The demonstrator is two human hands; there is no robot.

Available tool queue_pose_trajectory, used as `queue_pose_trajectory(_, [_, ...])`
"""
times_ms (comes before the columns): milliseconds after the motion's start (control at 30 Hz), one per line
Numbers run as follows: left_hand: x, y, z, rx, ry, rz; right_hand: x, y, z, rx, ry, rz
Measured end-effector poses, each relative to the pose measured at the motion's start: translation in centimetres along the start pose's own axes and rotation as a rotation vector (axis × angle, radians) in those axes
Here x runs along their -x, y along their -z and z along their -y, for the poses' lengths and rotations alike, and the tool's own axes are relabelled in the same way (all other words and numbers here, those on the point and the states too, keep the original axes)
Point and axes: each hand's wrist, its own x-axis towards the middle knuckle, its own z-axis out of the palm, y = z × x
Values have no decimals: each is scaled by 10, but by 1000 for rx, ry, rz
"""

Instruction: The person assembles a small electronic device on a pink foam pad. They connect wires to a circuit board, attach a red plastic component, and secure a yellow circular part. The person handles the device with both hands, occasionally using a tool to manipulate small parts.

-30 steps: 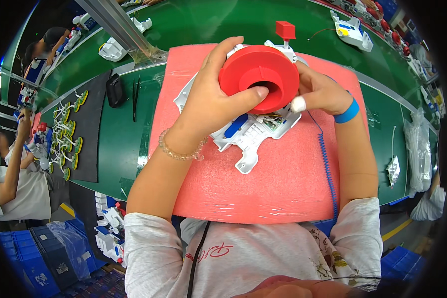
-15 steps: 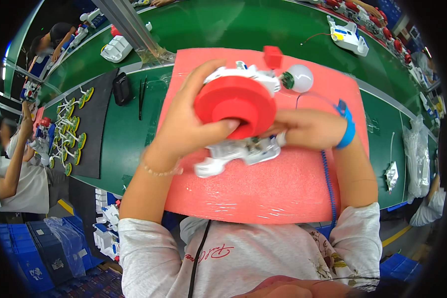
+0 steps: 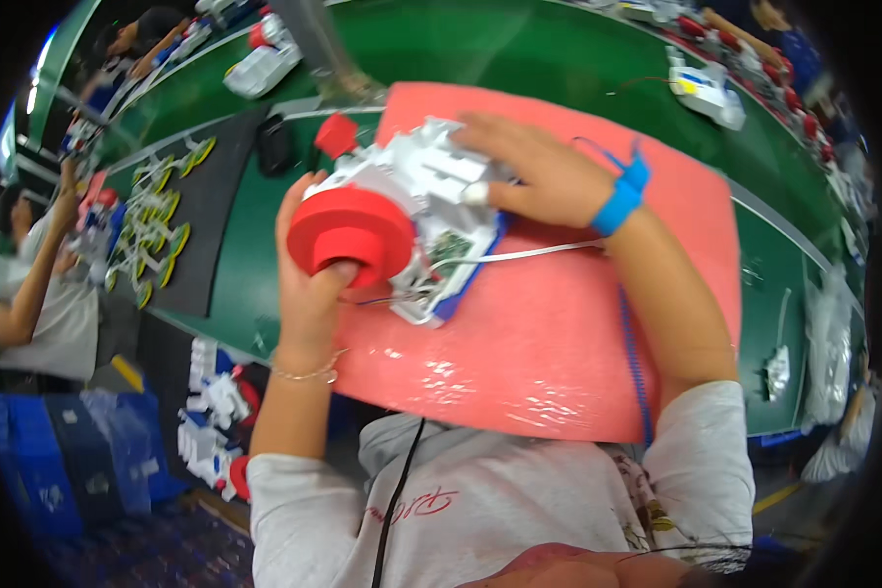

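Hands are working over a pink foam pad (image 3: 519, 363) on a green table (image 3: 227, 304), seen from the wearer's head. Left hand (image 3: 309, 309) is gripping a red funnel-shaped part (image 3: 351, 230), its thumb hooking into the central opening and its other fingers curling around the far side. Behind the red part, a white plastic housing (image 3: 426, 181) is sitting tilted above the left half of the pad, its open side showing a green circuit board (image 3: 449, 245) and loose wires. A red block (image 3: 336, 135) is sticking out at the housing's upper left. Right hand (image 3: 559, 181) is touching the housing's upper right, its fingers lying fairly straight and its white-capped thumb (image 3: 475, 193) resting at the edge; blur is hiding whether they are gripping. A white cable (image 3: 529, 255) is running from the housing toward the right forearm. A blue strap (image 3: 622, 201) is circling the right wrist, and a coiled blue cord (image 3: 632, 343) is trailing down the pad. To the left, yellow-green pieces with white wires (image 3: 157, 225) are lying along a dark mat (image 3: 220, 235), near a black case (image 3: 272, 147). Farther left, a co-worker (image 3: 34, 318) is sitting with one arm raised.
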Motion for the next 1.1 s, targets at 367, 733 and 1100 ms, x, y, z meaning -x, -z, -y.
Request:
queue_pose_trajectory(367, [-51,-40,14,17,32,311,65,65,57,139,-498,307])
queue_pose_trajectory(733, [-57,-61,28,273,80,164,47,67,6,-52,-325,76])
queue_pose_trajectory(1100, [-61,-48,52,53,-37,211,3,27,11,-204,-479,308])
